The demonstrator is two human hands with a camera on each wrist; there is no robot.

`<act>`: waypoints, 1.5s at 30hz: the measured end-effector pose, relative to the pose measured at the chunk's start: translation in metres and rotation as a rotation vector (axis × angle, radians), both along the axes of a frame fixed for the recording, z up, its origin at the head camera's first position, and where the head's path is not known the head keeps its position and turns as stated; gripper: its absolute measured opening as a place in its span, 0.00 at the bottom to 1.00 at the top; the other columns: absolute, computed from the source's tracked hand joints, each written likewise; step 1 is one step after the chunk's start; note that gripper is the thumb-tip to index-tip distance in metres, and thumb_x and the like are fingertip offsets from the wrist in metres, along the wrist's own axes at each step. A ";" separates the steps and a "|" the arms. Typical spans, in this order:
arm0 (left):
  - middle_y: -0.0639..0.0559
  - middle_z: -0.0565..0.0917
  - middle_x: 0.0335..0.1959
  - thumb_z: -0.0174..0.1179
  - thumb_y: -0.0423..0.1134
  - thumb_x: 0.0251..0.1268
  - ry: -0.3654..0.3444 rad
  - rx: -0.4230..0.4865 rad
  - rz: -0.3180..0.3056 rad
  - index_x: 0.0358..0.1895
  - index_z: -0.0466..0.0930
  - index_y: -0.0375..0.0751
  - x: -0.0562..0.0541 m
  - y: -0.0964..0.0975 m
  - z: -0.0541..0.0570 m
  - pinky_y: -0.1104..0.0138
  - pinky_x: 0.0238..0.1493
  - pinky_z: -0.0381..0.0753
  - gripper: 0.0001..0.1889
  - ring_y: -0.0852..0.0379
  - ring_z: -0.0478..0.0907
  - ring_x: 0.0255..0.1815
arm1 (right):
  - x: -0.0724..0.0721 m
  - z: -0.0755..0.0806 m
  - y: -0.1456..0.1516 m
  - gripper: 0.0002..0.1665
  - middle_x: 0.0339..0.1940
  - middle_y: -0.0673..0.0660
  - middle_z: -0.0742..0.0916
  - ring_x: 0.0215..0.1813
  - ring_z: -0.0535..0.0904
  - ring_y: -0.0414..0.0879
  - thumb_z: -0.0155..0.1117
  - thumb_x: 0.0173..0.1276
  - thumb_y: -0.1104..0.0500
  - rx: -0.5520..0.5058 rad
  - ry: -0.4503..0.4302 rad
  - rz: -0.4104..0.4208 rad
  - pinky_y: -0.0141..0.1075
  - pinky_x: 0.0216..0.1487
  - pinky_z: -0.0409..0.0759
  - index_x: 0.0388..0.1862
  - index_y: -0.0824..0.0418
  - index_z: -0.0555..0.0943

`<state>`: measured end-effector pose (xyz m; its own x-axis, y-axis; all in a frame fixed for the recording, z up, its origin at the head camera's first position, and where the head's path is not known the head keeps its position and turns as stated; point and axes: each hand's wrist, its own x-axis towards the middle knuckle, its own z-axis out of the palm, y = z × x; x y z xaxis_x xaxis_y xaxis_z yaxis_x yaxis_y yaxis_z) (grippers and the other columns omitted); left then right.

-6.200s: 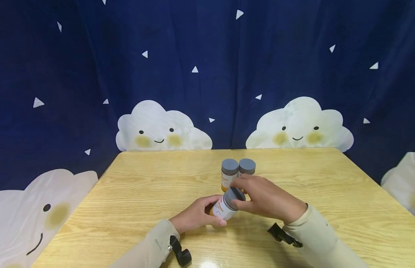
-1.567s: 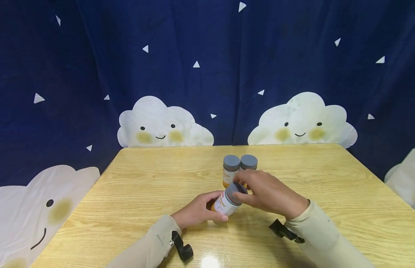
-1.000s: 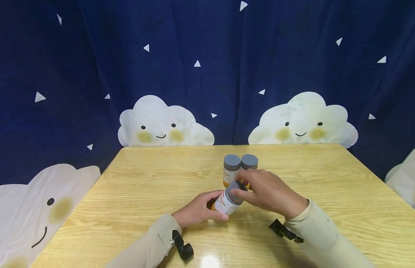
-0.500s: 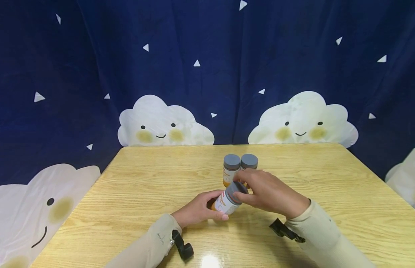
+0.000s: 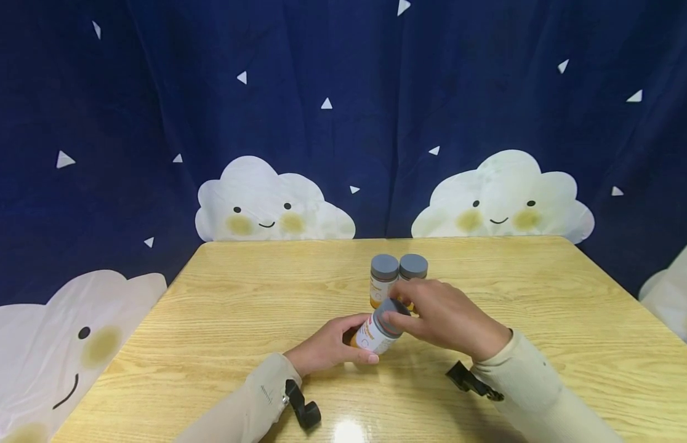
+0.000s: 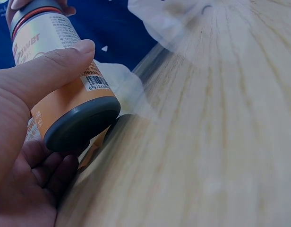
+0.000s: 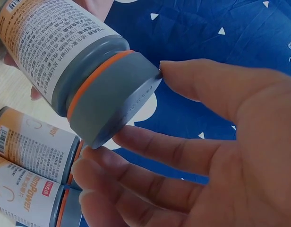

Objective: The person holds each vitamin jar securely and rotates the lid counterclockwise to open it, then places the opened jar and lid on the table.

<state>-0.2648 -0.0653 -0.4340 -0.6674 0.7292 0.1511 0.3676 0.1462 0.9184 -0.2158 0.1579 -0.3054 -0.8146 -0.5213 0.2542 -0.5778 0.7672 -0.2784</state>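
My left hand (image 5: 328, 349) grips a supplement bottle (image 5: 372, 336) round its body, tilted with its cap up and to the right. The bottle has a white and orange label. My right hand (image 5: 445, 317) pinches its grey screw cap (image 7: 115, 97) between thumb and fingertips. An orange ring shows under the cap, which still sits on the bottle. In the left wrist view the dark bottle base (image 6: 84, 124) faces the camera, the thumb lying across the label. Behind stand two like bottles, one on the left (image 5: 384, 271) and one on the right (image 5: 413, 266), partly hidden by my right hand.
The wooden table (image 5: 255, 289) carries the two standing bottles just beyond my hands. A dark blue curtain (image 5: 365, 123) with white clouds and triangles hangs behind its far edge. Black straps (image 5: 301, 406) circle both sleeves.
Both hands keep the tilted bottle in nearly the same place. The right fingers and wrist shift slightly around the cap between frames. The whole view has drifted a little since the oldest frame.
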 end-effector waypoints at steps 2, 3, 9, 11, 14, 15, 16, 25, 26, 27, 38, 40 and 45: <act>0.56 0.80 0.53 0.69 0.47 0.59 -0.001 -0.004 0.000 0.65 0.70 0.60 0.000 0.000 0.000 0.64 0.51 0.78 0.30 0.57 0.77 0.51 | 0.000 0.000 0.000 0.11 0.34 0.43 0.83 0.33 0.77 0.37 0.66 0.64 0.46 0.001 -0.003 -0.002 0.36 0.33 0.74 0.40 0.50 0.82; 0.56 0.79 0.53 0.69 0.47 0.58 -0.002 -0.004 0.001 0.65 0.70 0.60 0.000 0.000 0.000 0.64 0.51 0.78 0.30 0.57 0.77 0.51 | 0.000 0.000 0.000 0.11 0.34 0.43 0.83 0.33 0.77 0.37 0.66 0.64 0.46 0.000 -0.008 0.001 0.36 0.33 0.74 0.40 0.50 0.82; 0.56 0.80 0.53 0.69 0.45 0.59 -0.024 -0.001 -0.003 0.64 0.71 0.60 0.000 0.000 0.000 0.64 0.50 0.78 0.29 0.57 0.78 0.50 | 0.002 0.001 0.002 0.13 0.38 0.46 0.83 0.33 0.76 0.38 0.67 0.63 0.51 0.026 -0.006 0.055 0.33 0.33 0.74 0.43 0.54 0.81; 0.55 0.80 0.52 0.69 0.45 0.59 -0.033 -0.002 -0.002 0.64 0.71 0.60 0.000 0.000 0.001 0.64 0.50 0.78 0.29 0.56 0.78 0.50 | 0.002 0.002 0.002 0.14 0.38 0.47 0.82 0.33 0.75 0.38 0.67 0.63 0.51 0.034 0.004 0.064 0.33 0.33 0.74 0.45 0.55 0.80; 0.56 0.79 0.53 0.68 0.44 0.59 -0.044 -0.011 0.006 0.65 0.70 0.61 0.000 0.000 0.001 0.64 0.51 0.77 0.29 0.57 0.78 0.50 | 0.003 0.002 0.002 0.14 0.37 0.46 0.82 0.32 0.74 0.38 0.67 0.64 0.50 0.031 0.005 0.059 0.33 0.31 0.73 0.44 0.54 0.80; 0.57 0.79 0.53 0.68 0.44 0.60 -0.047 -0.015 0.007 0.65 0.70 0.61 0.000 0.000 0.002 0.64 0.52 0.77 0.29 0.57 0.77 0.51 | 0.003 0.002 0.002 0.14 0.36 0.46 0.82 0.31 0.74 0.37 0.67 0.64 0.49 0.028 0.005 0.055 0.33 0.31 0.73 0.44 0.53 0.80; 0.57 0.79 0.53 0.68 0.45 0.60 -0.050 -0.018 0.009 0.65 0.70 0.62 0.000 0.000 0.002 0.64 0.52 0.77 0.29 0.57 0.77 0.51 | 0.002 0.002 0.002 0.13 0.36 0.45 0.82 0.31 0.74 0.37 0.67 0.64 0.49 0.025 0.004 0.052 0.33 0.31 0.72 0.44 0.53 0.81; 0.57 0.79 0.54 0.68 0.47 0.59 -0.028 -0.005 -0.006 0.65 0.70 0.61 0.000 0.000 0.001 0.63 0.53 0.77 0.29 0.57 0.77 0.53 | 0.000 0.000 0.001 0.11 0.33 0.43 0.82 0.31 0.75 0.37 0.67 0.64 0.47 0.017 0.001 0.022 0.35 0.32 0.73 0.40 0.50 0.80; 0.57 0.79 0.55 0.68 0.47 0.59 -0.029 -0.004 -0.007 0.65 0.70 0.60 0.000 0.000 0.001 0.63 0.53 0.77 0.29 0.57 0.77 0.53 | 0.000 0.000 0.001 0.11 0.33 0.43 0.82 0.32 0.75 0.37 0.67 0.64 0.47 0.016 0.000 0.022 0.35 0.32 0.73 0.40 0.50 0.80; 0.57 0.79 0.54 0.68 0.47 0.59 -0.031 -0.003 -0.005 0.65 0.70 0.60 0.000 0.000 0.001 0.63 0.53 0.77 0.29 0.57 0.77 0.53 | 0.000 0.000 0.001 0.11 0.33 0.43 0.82 0.32 0.75 0.37 0.67 0.64 0.47 0.016 0.000 0.022 0.35 0.32 0.73 0.40 0.50 0.80; 0.56 0.79 0.53 0.68 0.46 0.59 -0.031 -0.006 -0.003 0.65 0.70 0.61 -0.001 0.000 0.000 0.63 0.51 0.77 0.29 0.56 0.77 0.51 | 0.001 0.001 0.001 0.13 0.34 0.44 0.80 0.30 0.72 0.37 0.66 0.64 0.49 0.026 -0.007 0.047 0.32 0.30 0.71 0.43 0.53 0.79; 0.56 0.79 0.53 0.68 0.47 0.59 -0.034 -0.004 -0.005 0.65 0.70 0.61 -0.001 0.000 0.000 0.63 0.51 0.78 0.30 0.56 0.78 0.52 | 0.001 0.001 0.001 0.13 0.34 0.44 0.81 0.30 0.72 0.37 0.66 0.64 0.49 0.030 -0.006 0.045 0.32 0.30 0.71 0.44 0.53 0.79; 0.56 0.79 0.54 0.68 0.47 0.60 -0.025 -0.008 -0.007 0.65 0.70 0.61 -0.001 0.000 0.000 0.63 0.51 0.78 0.30 0.57 0.77 0.52 | 0.001 0.000 0.001 0.13 0.34 0.43 0.81 0.30 0.73 0.37 0.66 0.64 0.48 0.022 0.001 0.032 0.34 0.31 0.72 0.44 0.52 0.80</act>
<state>-0.2662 -0.0657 -0.4341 -0.6656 0.7351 0.1287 0.3455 0.1506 0.9263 -0.2148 0.1587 -0.3050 -0.7971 -0.5526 0.2436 -0.6026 0.7540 -0.2613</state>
